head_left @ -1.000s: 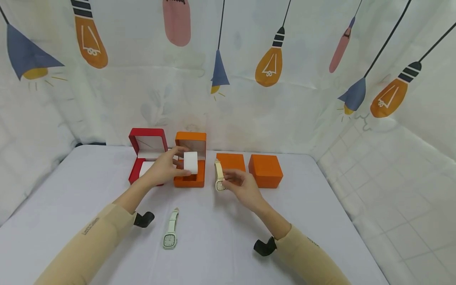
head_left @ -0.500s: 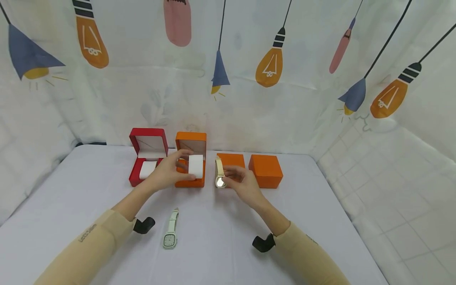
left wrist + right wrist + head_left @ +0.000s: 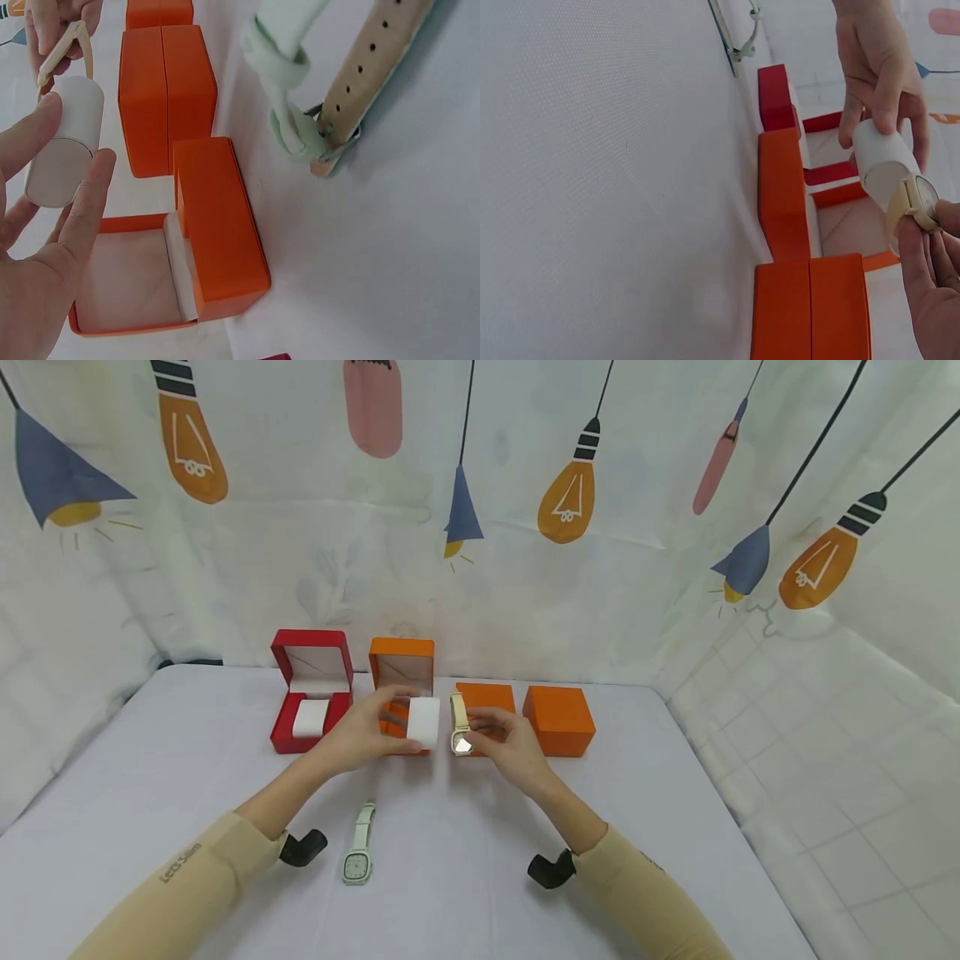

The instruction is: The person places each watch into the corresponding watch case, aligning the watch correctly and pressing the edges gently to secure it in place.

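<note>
Between thumb and fingers, my left hand [image 3: 367, 731] grips a white cylindrical watch cushion [image 3: 423, 723] in front of the open orange box [image 3: 402, 646]. Just to its right, my right hand [image 3: 517, 753] pinches a cream-strapped wristwatch [image 3: 459, 725] by its case, strap pointing up. In the right wrist view, the watch [image 3: 909, 206] overlaps the end of the cushion [image 3: 881, 154]; the left wrist view shows the strap [image 3: 73, 45] as a loop beyond the cushion [image 3: 81, 112]. A pale green wristwatch [image 3: 358, 852] lies face up on the table, nearer the body.
An open red box [image 3: 287, 727] with a white cushion [image 3: 310, 718] inside stands at the back left. Two closed orange boxes stand at the back right, the left one [image 3: 491, 695] partly behind my right hand, the other [image 3: 559, 720] beside it. A patterned curtain [image 3: 300, 568] hangs behind the table.
My left hand has carried the white cushion rightward and slightly toward the body, out from over the orange box, closer to the watch. My right hand with the cream watch has barely shifted.
</note>
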